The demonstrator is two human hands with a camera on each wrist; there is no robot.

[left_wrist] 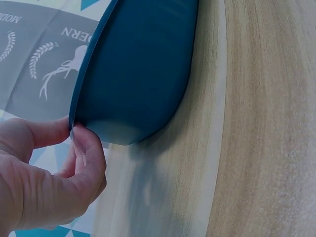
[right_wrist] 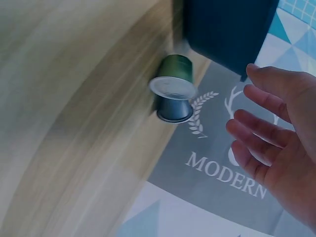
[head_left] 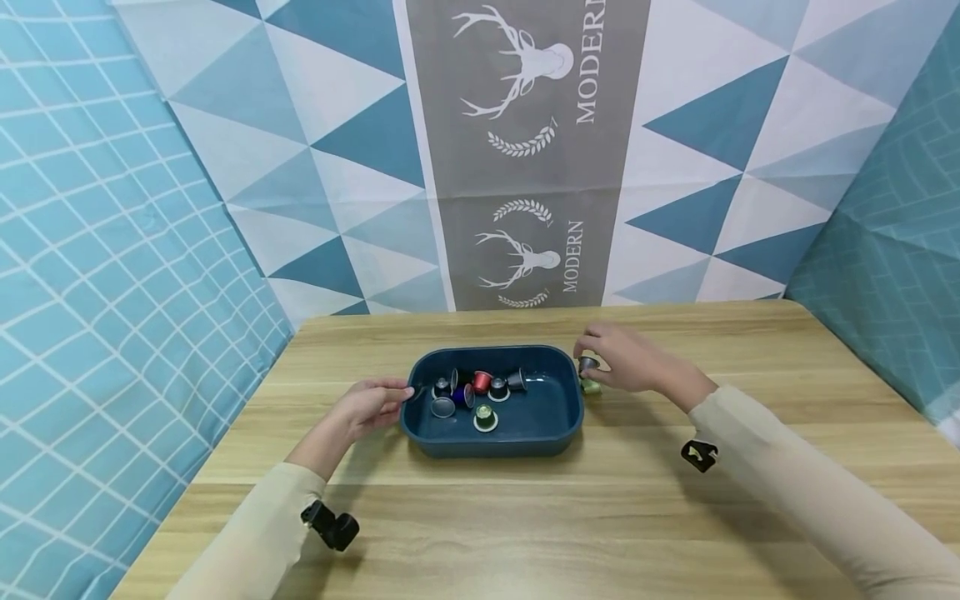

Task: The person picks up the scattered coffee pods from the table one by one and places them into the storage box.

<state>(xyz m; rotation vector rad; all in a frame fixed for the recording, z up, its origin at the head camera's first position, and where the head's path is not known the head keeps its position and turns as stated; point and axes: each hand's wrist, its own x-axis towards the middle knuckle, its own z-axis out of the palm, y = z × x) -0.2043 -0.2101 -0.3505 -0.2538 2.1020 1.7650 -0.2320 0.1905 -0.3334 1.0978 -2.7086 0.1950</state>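
Observation:
A dark blue rectangular bin (head_left: 536,421) stands on the table with several coffee capsules inside, among them a red one (head_left: 482,382), a dark blue one (head_left: 464,396) and a green one (head_left: 485,417). My left hand (head_left: 369,408) pinches the bin's left rim between thumb and fingers, seen closely in the left wrist view. Beyond the right end, my right hand (head_left: 626,358) hovers with loosely bent fingers and holds nothing. Two capsules lie near it outside the bin: a green one (right_wrist: 175,74) and a grey one (right_wrist: 174,109). In the right wrist view, one fingertip is right at the rim.
The wooden table (head_left: 480,525) runs back to a wall cloth (head_left: 360,150) with triangles and deer prints. Blue grid cloth (head_left: 112,275) borders the left side, teal cloth (head_left: 885,250) the right. A black camera (head_left: 330,525) sits on the left wrist.

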